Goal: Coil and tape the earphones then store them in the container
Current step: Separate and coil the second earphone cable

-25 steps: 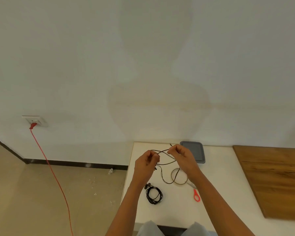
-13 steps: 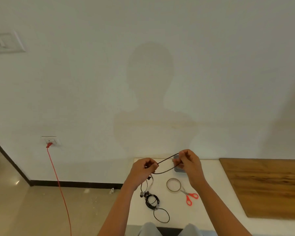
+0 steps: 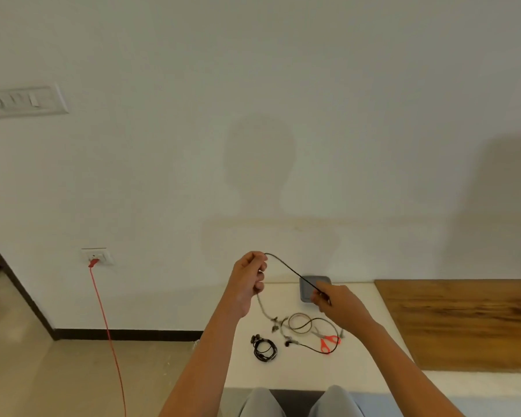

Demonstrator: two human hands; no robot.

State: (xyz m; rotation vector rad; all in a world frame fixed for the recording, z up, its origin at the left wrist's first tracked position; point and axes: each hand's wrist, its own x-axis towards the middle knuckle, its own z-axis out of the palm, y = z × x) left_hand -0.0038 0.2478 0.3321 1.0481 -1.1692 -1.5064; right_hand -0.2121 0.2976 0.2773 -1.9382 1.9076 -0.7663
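pulled wider apart than half a second back: left hand point(image 3: 248, 281) lifted up and left of the grey container point(image 3: 322, 279), right hand point(image 3: 337, 302) dropped down right in front of it, covering its near right corner. stretched a length of the earphones cable point(image 3: 286, 267) fairly straight between the two, crossing over the container's left side. got the left hand curled in a loose fist, gripping the upper end; got the right hand pinching the lower end between thumb and fingertips. so: hands apart, both clamped on the same cable.

looking nearer than the container, seeing the rest of that cable drop from under the left hand onto the white tabletop point(image 3: 283, 371) and sprawl in a slack loop, earbuds in there too but too small to say much about. spotting a tape roll point(image 3: 290, 322) lying flat inside that mess, just nearer than the container; can't tell if touching the cable. red-handled scissors point(image 3: 331, 338) a touch nearer again and slightly right. coiled earphones point(image 3: 263, 350), a second black pair, sitting nearer and left of the container, apart from the loose one.

can't tell from here whether the container is open or lidded. also seeing a wooden board point(image 3: 463, 320) well off to its right, plus a wall socket point(image 3: 97, 256) with a red cord point(image 3: 106, 320) way off to its left.
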